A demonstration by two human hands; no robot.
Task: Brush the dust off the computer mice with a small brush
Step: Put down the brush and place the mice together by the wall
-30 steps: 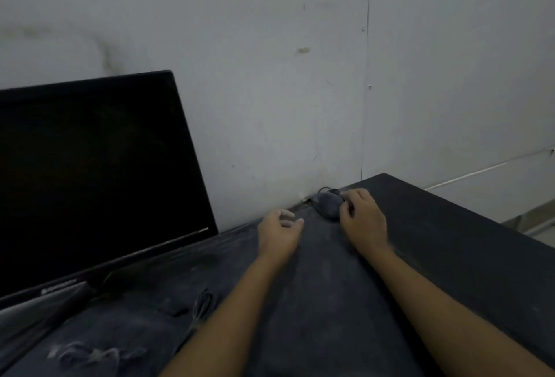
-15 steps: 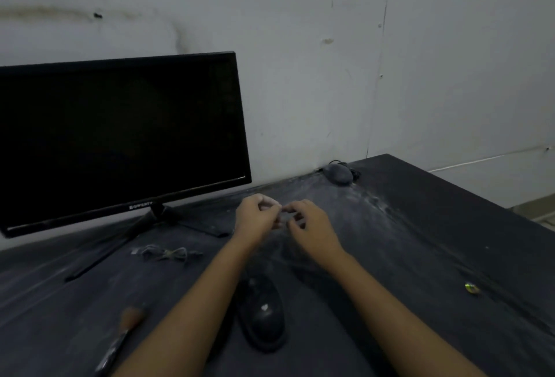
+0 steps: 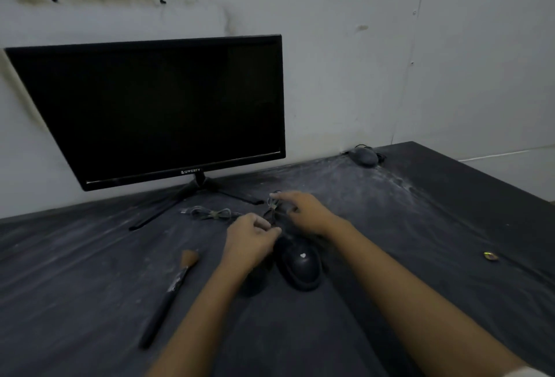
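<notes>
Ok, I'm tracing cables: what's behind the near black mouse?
A bundled cable, held by the left hand and right hand, with the monitor stand beyond. Where the cable joins the mouse is hidden by the hands.

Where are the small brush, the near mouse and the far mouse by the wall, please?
small brush [image 3: 164, 306]: head view, on its dark handle.
near mouse [image 3: 301, 265]: head view, on its back, by the pale mark.
far mouse [image 3: 365, 156]: head view, on its top shell.
</notes>
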